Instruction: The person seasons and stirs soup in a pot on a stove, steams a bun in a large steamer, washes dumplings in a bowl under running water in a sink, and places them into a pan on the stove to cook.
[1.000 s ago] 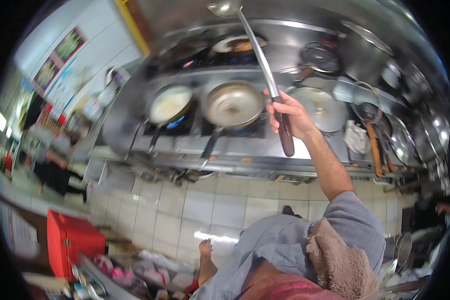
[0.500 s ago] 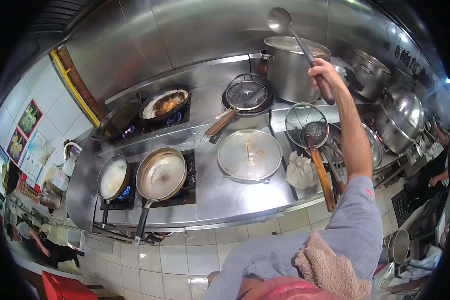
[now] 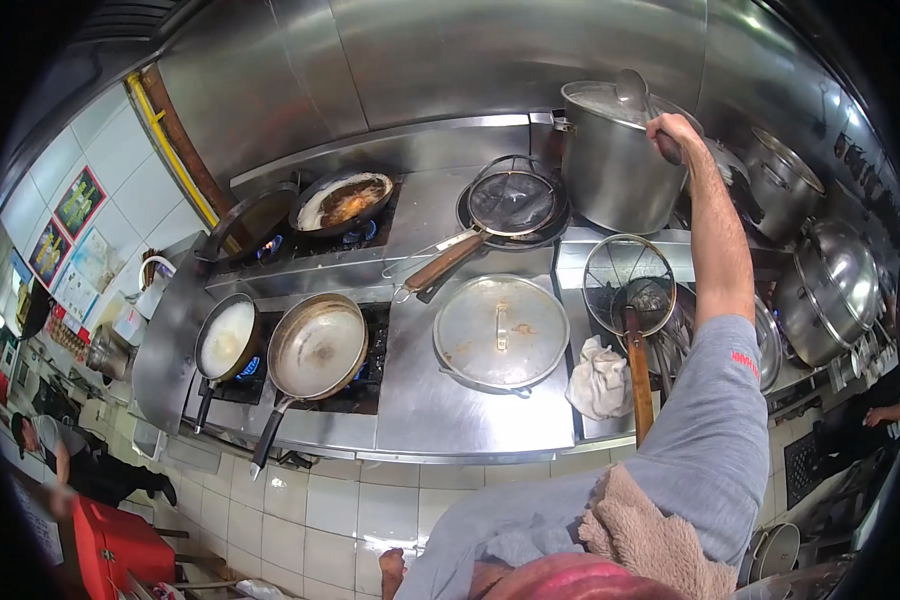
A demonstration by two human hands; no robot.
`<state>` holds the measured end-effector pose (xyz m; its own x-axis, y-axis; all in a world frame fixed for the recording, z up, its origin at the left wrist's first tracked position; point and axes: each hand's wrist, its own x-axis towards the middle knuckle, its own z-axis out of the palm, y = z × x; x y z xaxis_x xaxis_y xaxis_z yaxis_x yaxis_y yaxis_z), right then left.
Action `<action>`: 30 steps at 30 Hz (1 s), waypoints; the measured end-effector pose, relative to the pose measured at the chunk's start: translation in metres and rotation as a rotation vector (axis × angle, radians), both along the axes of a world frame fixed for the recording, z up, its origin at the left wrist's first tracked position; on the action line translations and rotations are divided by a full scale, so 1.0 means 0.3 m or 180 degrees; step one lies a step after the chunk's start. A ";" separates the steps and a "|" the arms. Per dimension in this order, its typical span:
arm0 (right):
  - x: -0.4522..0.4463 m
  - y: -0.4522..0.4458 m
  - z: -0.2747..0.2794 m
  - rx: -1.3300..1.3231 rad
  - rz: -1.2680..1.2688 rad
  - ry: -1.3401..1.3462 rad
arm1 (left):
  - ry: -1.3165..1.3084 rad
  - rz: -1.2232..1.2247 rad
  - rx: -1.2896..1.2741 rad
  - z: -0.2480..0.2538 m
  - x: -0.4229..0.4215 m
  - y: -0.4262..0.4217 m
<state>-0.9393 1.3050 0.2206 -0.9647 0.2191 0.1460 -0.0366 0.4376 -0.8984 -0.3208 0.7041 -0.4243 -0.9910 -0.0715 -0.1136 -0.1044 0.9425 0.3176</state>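
Note:
My right hand is closed around the dark handle of a ladle, arm stretched out. The ladle's bowl is at the mouth of a large metal stockpot; whether it touches the contents I cannot tell. Below my forearm, a wire strainer with a wooden handle lies over other utensils, beside a crumpled white cloth. Only a small part of my left hand shows low beside my body, above the tiled floor, its fingers unclear. It appears to touch nothing on the stove.
A pan with white liquid and a pan with a bare bottom sit on front burners. Behind them a wok holds browned food. A lid and a fine sieve lie mid-counter. Co-workers stand at both sides.
My right hand has reached farther forward and lowered the ladle from above and left of the stockpot to its mouth. The view has shifted slightly. More of my left hand shows.

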 end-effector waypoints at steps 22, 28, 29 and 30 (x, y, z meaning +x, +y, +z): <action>0.028 0.024 0.316 -0.3740 0.1311 0.0758 | -0.1086 0.2583 0.2011 0.316 -0.187 0.177; 0.020 0.089 0.392 -0.4003 0.2448 0.0375 | -0.1010 0.1538 0.1354 -0.017 -0.174 0.080; 0.007 0.103 0.415 -0.3911 0.2504 0.0266 | -0.0793 0.1711 0.1659 0.004 -0.175 0.093; 0.019 0.096 0.434 -0.4059 0.2437 0.0043 | -0.0894 0.1971 0.1970 -0.003 -0.181 0.083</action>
